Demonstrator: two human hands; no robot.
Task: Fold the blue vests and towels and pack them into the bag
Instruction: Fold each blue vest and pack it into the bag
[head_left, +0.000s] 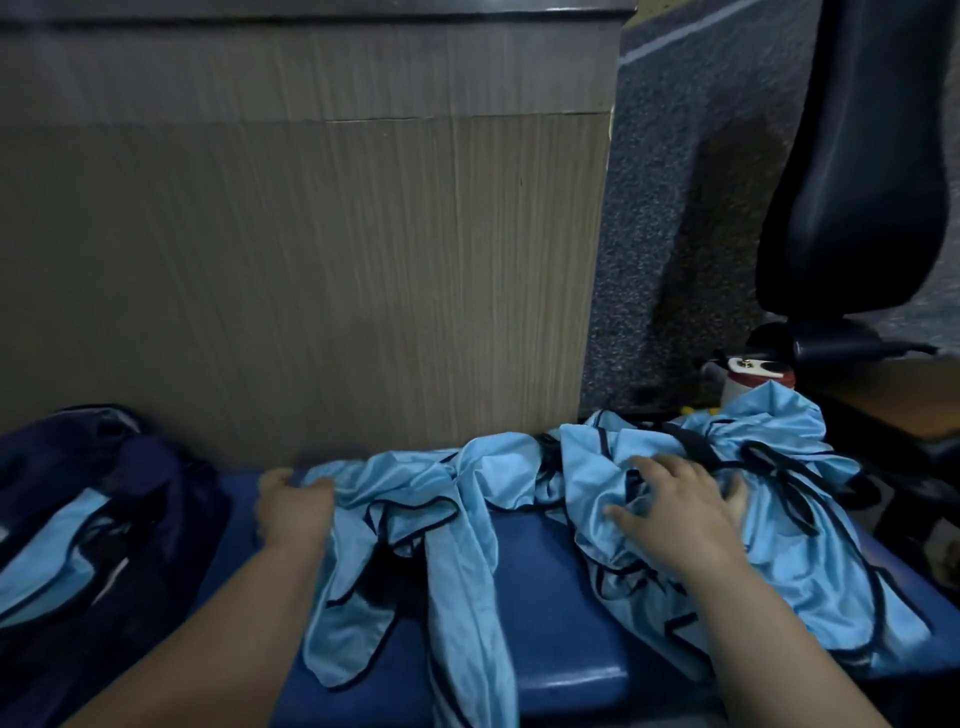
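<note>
Left hand (293, 506) apparently pinches satiny blue vest (410, 493) on padded bench (545, 571); right hand (675, 512) splayed flat on crumpled vest pile (789, 545).

Dim, soft indoor light, slightly blurred throughout, with wide-angle bending at the edges and dark corners.

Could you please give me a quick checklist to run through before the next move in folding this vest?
1. Left hand grips the middle vest by its edge: ok.
2. Right hand rests flat on the vest pile: ok.
3. Middle vest spread flat for folding: not ok, it is bunched.
4. Middle vest free of the pile: cannot tell.
5. Bag open: ok, light blue fabric shows inside.
</note>
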